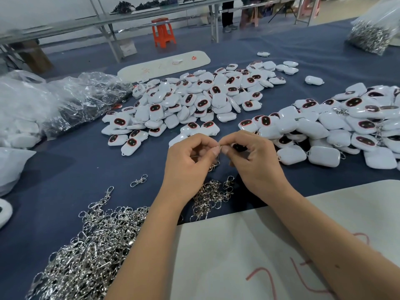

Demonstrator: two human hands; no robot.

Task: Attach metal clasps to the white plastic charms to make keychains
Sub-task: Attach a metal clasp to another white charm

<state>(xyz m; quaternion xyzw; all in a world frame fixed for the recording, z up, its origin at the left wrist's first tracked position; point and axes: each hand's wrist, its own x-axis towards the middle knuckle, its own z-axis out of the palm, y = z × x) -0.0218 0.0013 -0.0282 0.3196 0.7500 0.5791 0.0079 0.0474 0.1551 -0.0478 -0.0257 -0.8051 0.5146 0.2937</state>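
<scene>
Dark blue cloth-covered table carries everything. Two big heaps of white rounded plastic charms with dark red-rimmed faces: one mid-table, one at right. Large pile of loose silver metal clasps near left, smaller clump below the hands. White sheet with red marks under the right forearm. Left hand pinches a silver clasp, which dangles from its fingertips; right hand curls round one charm, fingertips meeting the left's.
</scene>
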